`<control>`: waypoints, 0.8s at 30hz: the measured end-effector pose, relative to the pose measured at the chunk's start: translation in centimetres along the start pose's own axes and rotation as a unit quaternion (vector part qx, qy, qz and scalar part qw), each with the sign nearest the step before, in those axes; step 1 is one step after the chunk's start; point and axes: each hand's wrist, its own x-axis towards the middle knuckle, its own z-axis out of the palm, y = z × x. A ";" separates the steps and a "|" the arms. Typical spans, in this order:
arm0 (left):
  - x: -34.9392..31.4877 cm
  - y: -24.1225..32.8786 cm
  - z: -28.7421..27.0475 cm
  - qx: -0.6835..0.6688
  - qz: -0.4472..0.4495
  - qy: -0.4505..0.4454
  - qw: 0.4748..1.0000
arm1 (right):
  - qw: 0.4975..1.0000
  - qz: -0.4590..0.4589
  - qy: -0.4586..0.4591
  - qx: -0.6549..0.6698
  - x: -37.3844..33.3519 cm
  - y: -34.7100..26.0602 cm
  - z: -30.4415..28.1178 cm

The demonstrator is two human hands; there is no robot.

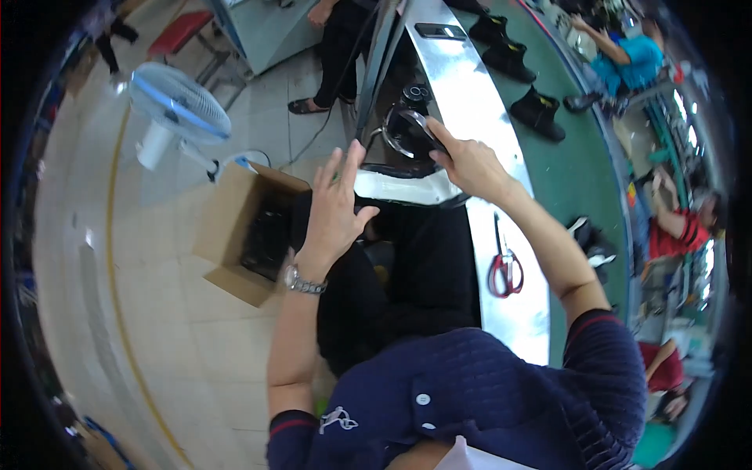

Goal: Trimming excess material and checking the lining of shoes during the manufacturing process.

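Note:
A dark shoe-like piece with a long white face (409, 188) lies across above my lap, by the metal bench edge. My left hand (333, 215) is at its left end, fingers stretched and apart, with no grip on anything. At its right end, my right hand (474, 166) is closed, its index finger and thumb bent round a dark edge; what exactly they hold is partly hidden. Just beyond the white face stands a dark round fixture with a shiny rim (403, 133). Scissors with red handles (505, 274) lie on the metal bench (513, 313) near my right forearm.
Black boots (539, 112) stand on the green conveyor belt (568, 168) to the right. A phone (440, 31) lies on the bench's far end. Left are an open cardboard box (227, 215) with dark contents and a fan (180, 106). Other people work across the belt.

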 end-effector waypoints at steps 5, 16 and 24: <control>-6.0 3.9 0.4 -0.191 -0.171 0.065 0.965 | 0.953 0.018 -0.184 0.238 -5.5 0.5 0.3; -11.6 2.0 -0.3 -0.168 -0.250 0.182 0.936 | 0.904 -0.214 -0.300 0.216 -5.3 -6.6 0.3; -11.5 5.3 2.3 0.043 -0.199 0.170 0.964 | 0.883 -0.237 -0.393 -0.097 -3.7 -10.1 -2.0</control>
